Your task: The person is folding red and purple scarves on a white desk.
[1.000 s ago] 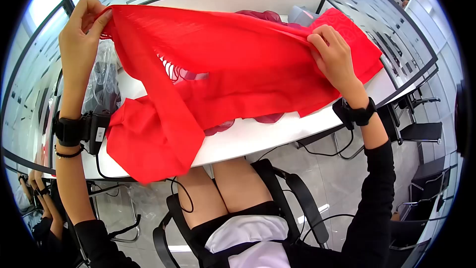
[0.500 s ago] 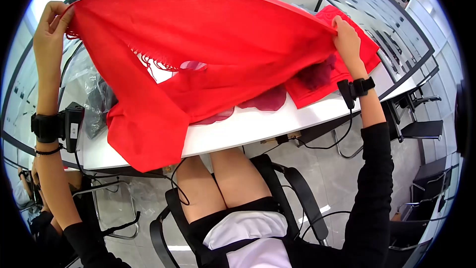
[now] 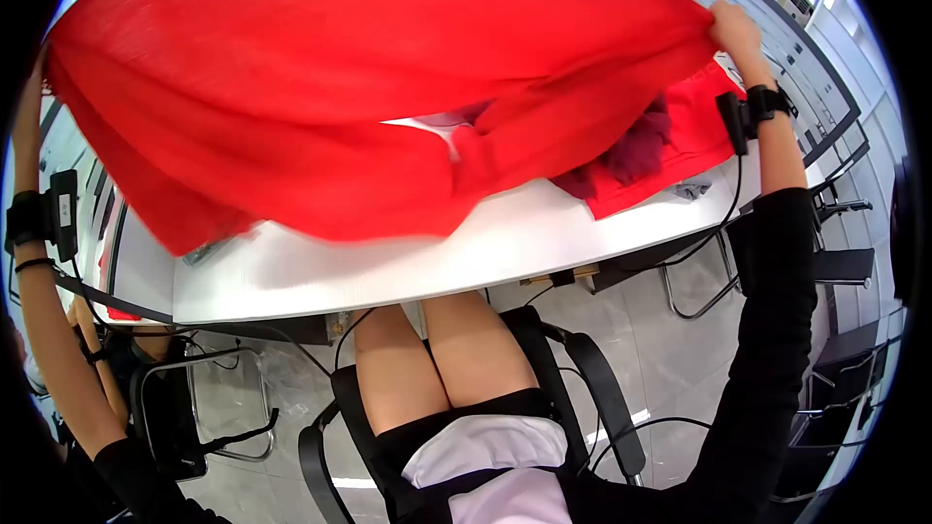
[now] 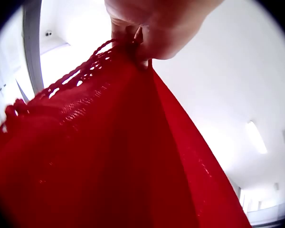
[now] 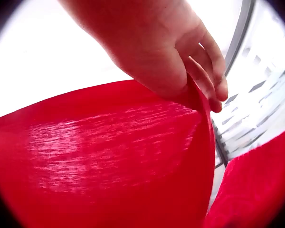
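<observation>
A large red scarf with a twisted fringe is spread out in the air above the white table, filling the top of the head view. At its fringed corner, the left hand pinches the cloth between thumb and fingers. In the head view that left hand is at the far left edge, partly cut off by the dark rim. The right hand grips the scarf's other end at the upper right. Close up in the right wrist view, the right hand has its thumb against the cloth's edge and its fingers behind.
On the white table, a dark wine-red cloth lies over a red patterned piece at the right. A small grey item sits beside them. Glass partitions border the table, and cables hang from the wrist cameras.
Both hands have risen and moved apart, the left to the far left, the right up and rightward. The scarf has spread wider, and its hanging bunch at the left has lifted off the table's front edge.
</observation>
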`<state>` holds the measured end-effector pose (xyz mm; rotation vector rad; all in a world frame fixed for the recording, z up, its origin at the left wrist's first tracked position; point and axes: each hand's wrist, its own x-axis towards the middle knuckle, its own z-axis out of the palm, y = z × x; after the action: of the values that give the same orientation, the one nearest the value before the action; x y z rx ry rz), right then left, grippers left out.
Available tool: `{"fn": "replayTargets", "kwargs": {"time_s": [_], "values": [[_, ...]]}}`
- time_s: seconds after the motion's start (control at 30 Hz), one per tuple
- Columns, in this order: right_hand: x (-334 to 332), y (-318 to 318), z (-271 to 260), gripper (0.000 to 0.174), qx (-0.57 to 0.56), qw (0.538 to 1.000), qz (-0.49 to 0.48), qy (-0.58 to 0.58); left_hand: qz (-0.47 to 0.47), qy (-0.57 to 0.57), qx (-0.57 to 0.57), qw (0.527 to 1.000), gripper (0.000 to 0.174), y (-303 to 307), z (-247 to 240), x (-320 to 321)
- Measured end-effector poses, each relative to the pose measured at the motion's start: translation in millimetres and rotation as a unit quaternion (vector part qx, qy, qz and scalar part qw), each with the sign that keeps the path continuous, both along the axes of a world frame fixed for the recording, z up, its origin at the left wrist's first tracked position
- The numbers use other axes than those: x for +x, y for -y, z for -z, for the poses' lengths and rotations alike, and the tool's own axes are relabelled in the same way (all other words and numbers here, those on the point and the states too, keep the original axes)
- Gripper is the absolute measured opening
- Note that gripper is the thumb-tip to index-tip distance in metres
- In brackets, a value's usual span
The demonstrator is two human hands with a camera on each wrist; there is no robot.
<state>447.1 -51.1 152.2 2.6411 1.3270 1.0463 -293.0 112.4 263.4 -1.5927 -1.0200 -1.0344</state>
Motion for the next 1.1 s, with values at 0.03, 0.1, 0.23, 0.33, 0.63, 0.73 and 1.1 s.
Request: {"fn": "replayTargets", "kwargs": {"time_s": [0.03, 0.1, 0.23, 0.33, 0.63, 0.73, 1.1], "values": [[11.8, 1.7, -11.0, 0.023, 0.012, 1.000, 0.013, 0.012, 0.020, 0.071, -0.049, 0.996, 0.018, 19.3, 0.4, 10.2], [41.7, 8.3, -25.2, 0.018, 0.053, 0.992, -0.036, 0.104, -0.007, 0.116, -0.062, 0.991, 0.020, 25.0, 1.3, 1.1], [45.1, 31.3, -47.2, 0.012, 0.062, 0.993, 0.028, -0.100, -0.070, 0.139, -0.084, 0.984, 0.019, 28.4, 10.9, -23.9], [58.0, 45.4, -43.3, 0.012, 0.082, 0.988, 0.030, -0.128, -0.070, 0.144, -0.102, 0.982, 0.018, 4.8, 18.0, -56.7], [105.7, 46.6, -13.6, 0.017, 0.255, 0.680, -0.061, -0.684, -0.090, 0.088, -0.205, 0.971, 0.022, -125.2, 44.6, -200.9], [90.5, 57.8, -36.6, 0.014, 0.119, 0.715, -0.076, -0.684, -0.087, 0.091, -0.217, 0.968, 0.016, -99.0, 51.3, -166.9], [112.8, 94.2, -109.7, 0.020, 0.159, 0.836, -0.102, -0.514, -0.129, 0.082, -0.220, 0.963, 0.016, -74.6, 59.6, -111.8]]}}
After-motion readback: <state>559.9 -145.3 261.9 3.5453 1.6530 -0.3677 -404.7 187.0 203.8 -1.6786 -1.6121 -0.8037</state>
